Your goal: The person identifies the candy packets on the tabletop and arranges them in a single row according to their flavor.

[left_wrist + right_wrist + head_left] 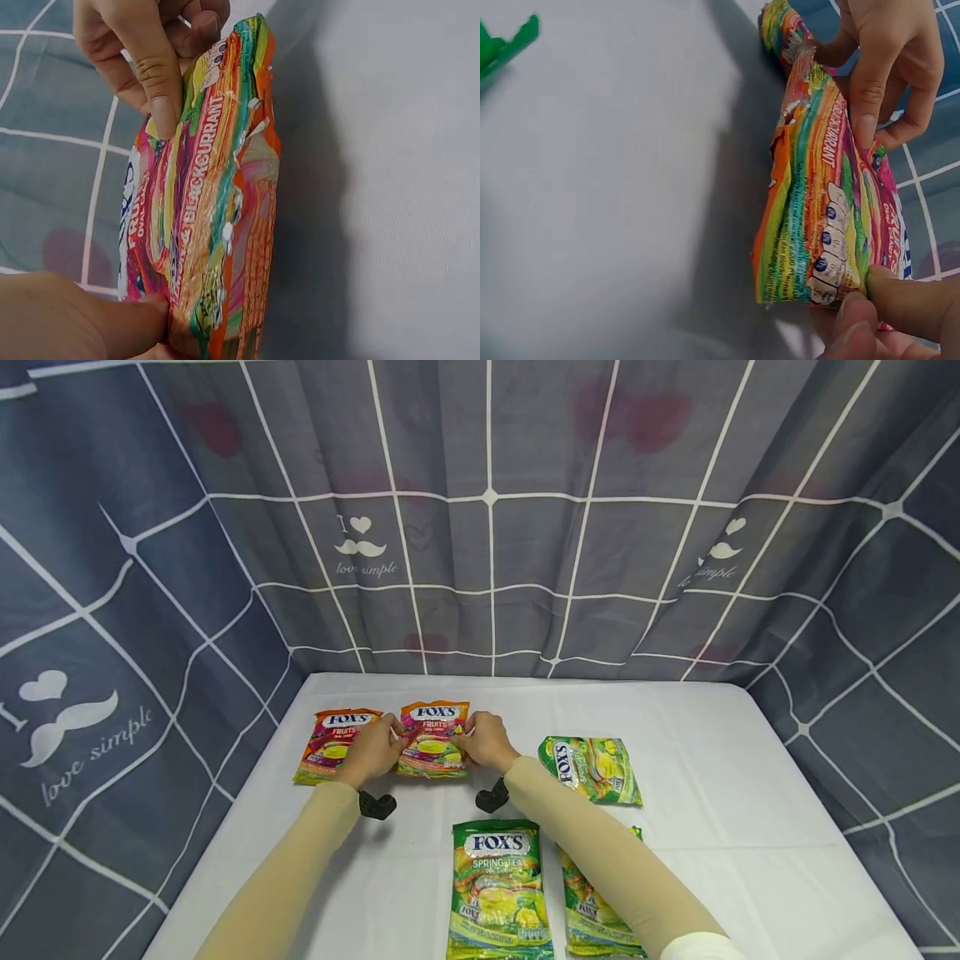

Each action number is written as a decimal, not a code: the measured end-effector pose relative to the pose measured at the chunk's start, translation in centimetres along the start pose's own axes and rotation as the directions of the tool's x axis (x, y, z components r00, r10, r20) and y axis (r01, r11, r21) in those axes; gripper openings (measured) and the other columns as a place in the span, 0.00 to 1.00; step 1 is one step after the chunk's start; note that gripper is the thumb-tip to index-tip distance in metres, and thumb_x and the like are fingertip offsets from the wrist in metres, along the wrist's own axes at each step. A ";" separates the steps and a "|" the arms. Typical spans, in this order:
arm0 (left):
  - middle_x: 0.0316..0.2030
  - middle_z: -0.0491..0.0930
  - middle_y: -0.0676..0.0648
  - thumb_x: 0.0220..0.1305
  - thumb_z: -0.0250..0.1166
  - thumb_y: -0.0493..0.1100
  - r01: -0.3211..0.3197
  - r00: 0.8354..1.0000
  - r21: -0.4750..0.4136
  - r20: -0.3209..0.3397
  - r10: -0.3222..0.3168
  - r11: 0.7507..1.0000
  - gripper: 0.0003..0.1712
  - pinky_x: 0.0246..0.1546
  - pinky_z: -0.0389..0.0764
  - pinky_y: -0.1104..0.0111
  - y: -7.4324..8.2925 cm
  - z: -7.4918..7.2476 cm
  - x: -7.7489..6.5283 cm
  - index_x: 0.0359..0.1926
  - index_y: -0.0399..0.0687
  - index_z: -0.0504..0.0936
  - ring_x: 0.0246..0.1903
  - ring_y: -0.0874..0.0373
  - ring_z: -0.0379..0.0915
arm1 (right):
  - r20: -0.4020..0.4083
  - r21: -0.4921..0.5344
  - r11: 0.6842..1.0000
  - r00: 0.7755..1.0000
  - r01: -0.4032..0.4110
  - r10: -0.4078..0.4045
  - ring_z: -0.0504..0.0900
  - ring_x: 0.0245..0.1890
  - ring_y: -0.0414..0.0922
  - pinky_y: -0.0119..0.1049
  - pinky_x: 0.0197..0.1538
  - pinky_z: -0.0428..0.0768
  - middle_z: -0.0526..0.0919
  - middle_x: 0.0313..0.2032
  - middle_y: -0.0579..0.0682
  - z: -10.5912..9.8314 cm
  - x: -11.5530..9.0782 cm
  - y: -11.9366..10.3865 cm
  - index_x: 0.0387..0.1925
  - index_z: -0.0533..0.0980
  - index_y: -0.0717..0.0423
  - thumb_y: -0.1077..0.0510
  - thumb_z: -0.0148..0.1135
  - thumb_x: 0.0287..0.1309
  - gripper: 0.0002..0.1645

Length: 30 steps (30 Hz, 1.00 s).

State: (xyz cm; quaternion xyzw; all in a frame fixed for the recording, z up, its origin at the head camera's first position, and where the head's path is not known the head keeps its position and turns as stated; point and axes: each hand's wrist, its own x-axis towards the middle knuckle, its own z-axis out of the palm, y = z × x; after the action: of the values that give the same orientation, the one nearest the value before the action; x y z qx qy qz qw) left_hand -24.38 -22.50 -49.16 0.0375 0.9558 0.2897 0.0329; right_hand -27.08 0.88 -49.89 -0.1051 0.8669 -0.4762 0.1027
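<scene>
Both hands hold one red and orange Fox's Fruits candy bag [432, 743] by its two sides, near the back of the table. My left hand [372, 748] pinches its left edge, and my right hand [486, 742] grips the right edge, thumbs on the front. In the left wrist view the candy bag [202, 195] stands tilted off the white surface, its bottom seam showing; the right wrist view shows the same bag [825, 202] between the fingers. Just left of it, a second Fox's Fruits bag [330, 747] lies partly behind my left hand.
A green Fox's Spring Tea bag [495, 893] lies at the front middle. Another green bag [592, 910] is partly under my right forearm, and a third green bag [600, 768] lies sideways at the right. Grey checked curtains [487, 543] enclose the white table [720, 827].
</scene>
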 end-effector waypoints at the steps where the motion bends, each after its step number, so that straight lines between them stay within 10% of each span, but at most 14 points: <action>1: 0.27 0.79 0.45 0.81 0.66 0.40 0.010 1.000 0.006 -0.003 -0.010 1.000 0.11 0.27 0.74 0.60 -0.1 0.0 0.1 0.53 0.36 0.77 0.23 0.53 0.75 | -0.004 0.003 1.000 1.000 -0.006 0.006 0.78 0.10 0.41 0.30 0.16 0.76 0.82 0.15 0.52 0.3 0.2 0.0 0.38 0.73 0.66 0.61 0.73 0.74 0.16; 30: 0.36 0.85 0.40 0.78 0.69 0.40 0.131 0.990 0.167 -0.074 -0.120 0.977 0.13 0.34 0.79 0.55 -1.2 0.6 0.6 0.55 0.37 0.81 0.31 0.47 0.78 | -0.044 0.003 0.996 0.995 -0.087 0.087 0.76 0.11 0.40 0.30 0.16 0.76 0.81 0.21 0.54 3.4 2.2 0.3 0.34 0.72 0.62 0.61 0.74 0.72 0.17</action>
State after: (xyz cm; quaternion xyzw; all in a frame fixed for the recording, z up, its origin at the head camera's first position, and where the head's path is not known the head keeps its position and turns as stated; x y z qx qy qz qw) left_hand -24.99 -23.17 -50.34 -0.0293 0.9783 0.2046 0.0173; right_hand -28.24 -2.28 -52.10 -0.0567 0.8725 -0.4740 0.1042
